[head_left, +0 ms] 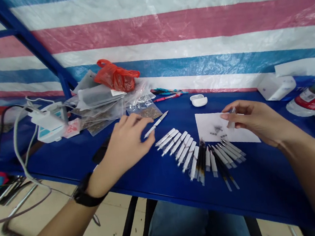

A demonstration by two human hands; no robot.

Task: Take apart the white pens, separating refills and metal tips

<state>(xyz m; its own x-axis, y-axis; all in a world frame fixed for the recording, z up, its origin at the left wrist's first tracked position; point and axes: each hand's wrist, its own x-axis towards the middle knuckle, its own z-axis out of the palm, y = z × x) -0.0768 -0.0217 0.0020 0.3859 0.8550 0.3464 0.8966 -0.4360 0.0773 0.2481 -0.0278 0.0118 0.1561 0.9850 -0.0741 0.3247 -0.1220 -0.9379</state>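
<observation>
My left hand point(130, 138) is over the table with thumb and fingers apart, around the near end of a white pen point(158, 122). The pen lies slanted, and I see no firm grip on it. My right hand point(249, 120) pinches a small translucent white pen part point(231, 119) above a sheet of white paper point(204, 123). Small dark springs or clips point(218, 129) are on that paper. Between my hands fan out white clip-like pen barrels point(184, 145), dark ink refills point(201, 162) and white tapered pen pieces point(226, 153).
At the back left are clear plastic bags point(101, 109) of small parts and a red plastic bag point(116, 77). Coloured pens point(169, 96) and a white earbud case point(198, 100) lie behind. A bottle point(313, 99) and white box point(276, 87) stand right; cables point(19, 150) hang left.
</observation>
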